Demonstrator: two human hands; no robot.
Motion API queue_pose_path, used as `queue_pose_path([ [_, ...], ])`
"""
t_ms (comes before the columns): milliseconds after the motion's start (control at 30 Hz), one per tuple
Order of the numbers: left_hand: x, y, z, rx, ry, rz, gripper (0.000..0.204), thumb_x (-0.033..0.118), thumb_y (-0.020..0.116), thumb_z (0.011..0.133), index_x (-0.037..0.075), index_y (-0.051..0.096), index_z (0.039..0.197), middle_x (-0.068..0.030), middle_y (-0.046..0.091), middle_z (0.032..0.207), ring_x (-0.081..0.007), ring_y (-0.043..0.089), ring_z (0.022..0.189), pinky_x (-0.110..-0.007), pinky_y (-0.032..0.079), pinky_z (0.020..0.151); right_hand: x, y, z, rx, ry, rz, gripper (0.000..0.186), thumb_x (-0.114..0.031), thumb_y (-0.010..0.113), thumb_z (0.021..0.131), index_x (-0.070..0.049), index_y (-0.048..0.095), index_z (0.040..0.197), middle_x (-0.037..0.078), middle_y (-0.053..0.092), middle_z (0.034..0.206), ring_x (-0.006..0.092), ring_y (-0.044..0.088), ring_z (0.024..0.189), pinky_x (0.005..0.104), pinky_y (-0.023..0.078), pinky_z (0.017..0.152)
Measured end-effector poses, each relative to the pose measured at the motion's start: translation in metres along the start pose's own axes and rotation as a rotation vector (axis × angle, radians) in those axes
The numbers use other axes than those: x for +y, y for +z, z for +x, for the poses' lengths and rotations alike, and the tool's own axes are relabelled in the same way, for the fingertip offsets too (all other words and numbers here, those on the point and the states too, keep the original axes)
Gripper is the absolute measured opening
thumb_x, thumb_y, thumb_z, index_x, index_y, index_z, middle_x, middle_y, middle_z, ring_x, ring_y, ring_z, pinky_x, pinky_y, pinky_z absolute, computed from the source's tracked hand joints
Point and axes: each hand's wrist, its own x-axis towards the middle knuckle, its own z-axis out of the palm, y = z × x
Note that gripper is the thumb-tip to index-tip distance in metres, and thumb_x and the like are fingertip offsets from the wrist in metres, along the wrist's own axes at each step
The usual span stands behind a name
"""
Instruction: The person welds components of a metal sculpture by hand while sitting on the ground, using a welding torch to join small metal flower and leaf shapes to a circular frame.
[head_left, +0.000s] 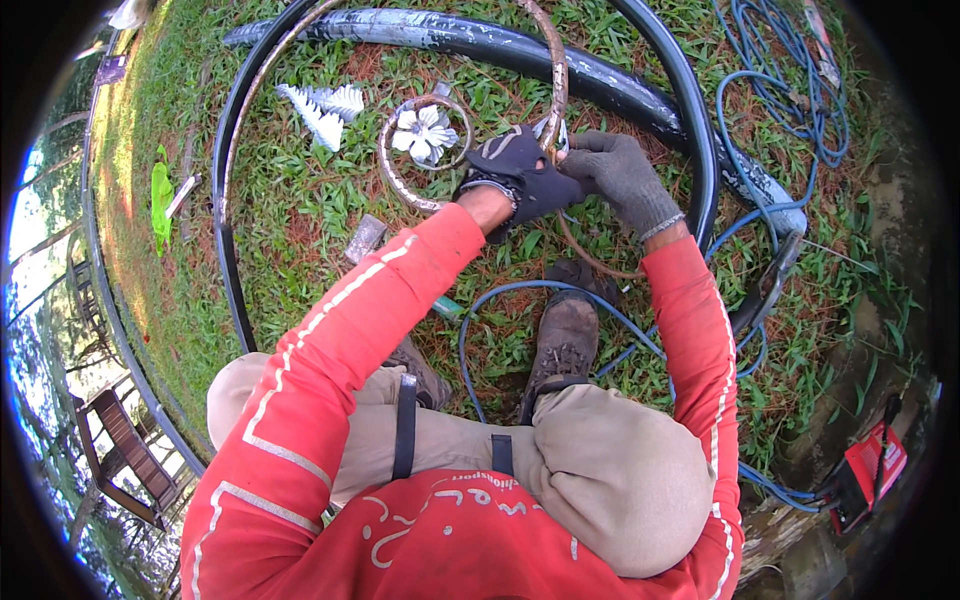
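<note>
My left hand (525, 180), in a dark glove, is closed around the rusty brown metal scroll (556, 75) where its bars come together. Against it, my right hand (622, 180) in a grey knit glove is closed, fingertips at the same joint. What the right fingers pinch is hidden. A small silvery piece (545, 128) shows just above the gloves. Left of my hands, a silver metal flower (424, 133) sits within the scroll's small curl (388, 165). Two silver metal leaves (318, 115) lie on the grass farther left. A large black hoop (222, 200) surrounds the scroll.
A thick, scuffed black pipe (470, 38) crosses the grass behind. Blue cable (745, 85) coils at right and loops past my boot (565, 345). A red machine (868, 470) stands lower right. A grey metal block (366, 240) and a green tube (447, 308) lie near my left forearm.
</note>
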Motion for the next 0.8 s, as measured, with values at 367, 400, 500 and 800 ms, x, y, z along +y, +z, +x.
queue_pose_path([
  [367,0.004,0.059,0.01,0.481,-0.111,0.035,0.062,0.047,0.082,0.087,-0.004,0.066,0.119,-0.0307,0.075,0.109,-0.0508,0.076,0.106,-0.06,0.059,0.095,-0.001,-0.008,0.016,-0.002,-0.017,-0.115,0.038,-0.017,0.09,0.097,0.008,0.081,0.125,0.01,0.084,0.106,0.016,0.08,0.093,0.0328,0.064,0.084],
  [400,0.004,0.059,0.01,0.491,-0.105,0.037,0.06,0.045,0.081,0.087,-0.004,0.067,0.118,-0.0306,0.075,0.109,-0.0506,0.076,0.106,-0.06,0.059,0.094,-0.001,-0.009,0.017,-0.003,-0.019,-0.11,0.038,-0.017,0.09,0.097,0.008,0.081,0.125,0.01,0.084,0.106,0.016,0.08,0.093,0.0328,0.064,0.084],
  [500,0.005,0.06,0.013,0.509,-0.106,0.063,0.056,0.042,0.08,0.087,-0.004,0.067,0.117,-0.0303,0.075,0.108,-0.0503,0.077,0.104,-0.06,0.059,0.092,0.0,-0.008,0.018,-0.019,-0.043,-0.133,0.037,-0.018,0.089,0.097,0.007,0.082,0.124,0.009,0.084,0.106,0.0152,0.079,0.094,0.0324,0.062,0.084],
  [800,0.015,0.063,0.01,0.555,-0.082,0.068,0.055,0.043,0.081,0.088,-0.003,0.068,0.115,-0.0286,0.075,0.107,-0.0491,0.077,0.101,-0.059,0.06,0.088,0.002,-0.01,0.022,0.018,-0.092,-0.218,0.034,-0.017,0.087,0.098,0.006,0.084,0.123,0.012,0.086,0.108,0.0153,0.078,0.095,0.0321,0.062,0.088],
])
